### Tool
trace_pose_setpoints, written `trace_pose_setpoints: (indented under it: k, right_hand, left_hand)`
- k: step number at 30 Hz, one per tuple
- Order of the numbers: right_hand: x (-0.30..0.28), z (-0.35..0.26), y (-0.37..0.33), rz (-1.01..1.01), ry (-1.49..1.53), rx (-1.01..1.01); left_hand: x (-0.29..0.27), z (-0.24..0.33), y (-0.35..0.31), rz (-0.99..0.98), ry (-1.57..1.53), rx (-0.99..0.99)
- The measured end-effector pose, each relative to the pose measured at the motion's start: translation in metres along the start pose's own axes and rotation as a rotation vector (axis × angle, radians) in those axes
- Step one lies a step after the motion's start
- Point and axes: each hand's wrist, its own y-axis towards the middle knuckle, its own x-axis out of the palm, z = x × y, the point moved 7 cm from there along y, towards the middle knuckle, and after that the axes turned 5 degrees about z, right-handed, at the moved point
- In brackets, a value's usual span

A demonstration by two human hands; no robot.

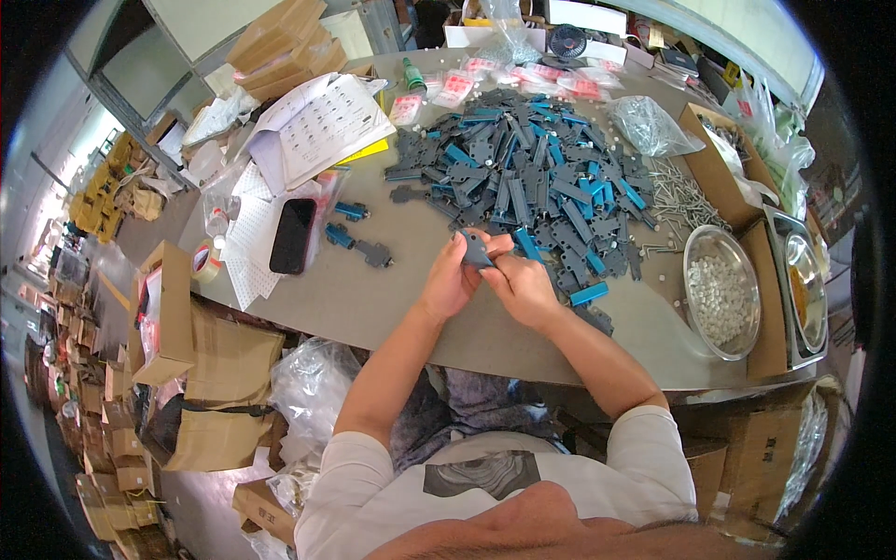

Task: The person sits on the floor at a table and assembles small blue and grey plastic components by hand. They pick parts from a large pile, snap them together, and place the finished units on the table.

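Close together over the near edge of the pile, both my hands have closed fingers. A dark grey flat plate (477, 250) with a rounded end sits between them. My left hand (449, 280) pinches it from the left, and my right hand (525, 287) grips it from the right; the fingers cover part of it. Just beyond the right hand lies a blue piece (528, 245); whether the hand touches it I cannot tell. A large heap of dark grey and blue hinge-like parts (518, 191) spreads behind my hands. Left of them lies a separate grey-and-blue part (359, 245).
A steel bowl of small white pieces (721, 297) stands at right, beside loose screws (686, 196) and a cardboard box (728, 154). At left are a black phone (293, 236), papers (322, 126) and a tape roll (204, 263). Small red-and-white packets (455, 89) lie behind the heap.
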Motion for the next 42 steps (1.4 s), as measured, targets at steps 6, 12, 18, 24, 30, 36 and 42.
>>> trace_pose_setpoints:
  k: [6, 12, 18, 24, 30, 36, 42]
  right_hand:
    - [-0.008, 0.013, -0.001, -0.052, -0.242, -0.015]
    - [0.007, 0.014, -0.004, -0.126, -0.467, -0.139]
    - [-0.006, 0.008, -0.002, 0.092, -0.394, -0.169]
    - [-0.037, 0.011, 0.006, 0.268, -0.055, -0.015]
    - [-0.039, 0.059, 0.005, 0.313, 0.929, 0.446]
    - [-0.035, 0.05, 0.01, 0.252, 1.229, 0.469]
    - [-0.019, 0.043, 0.005, -0.014, 0.708, 0.451]
  left_hand:
    - [-0.081, 0.086, -0.016, 0.823, 0.899, 0.453]
    - [-0.073, 0.11, -0.025, 1.095, 2.101, 0.313]
    - [-0.047, 0.05, 0.026, 0.409, 2.091, 0.522]
    - [-0.033, 0.037, 0.036, 0.342, 1.982, 0.693]
    - [-0.049, 0.045, 0.015, 0.452, 1.175, 0.614]
    - [-0.048, 0.026, 0.013, 0.341, 0.466, 0.14]
    - [-0.01, -0.004, 0.007, 0.037, 0.085, -0.209]
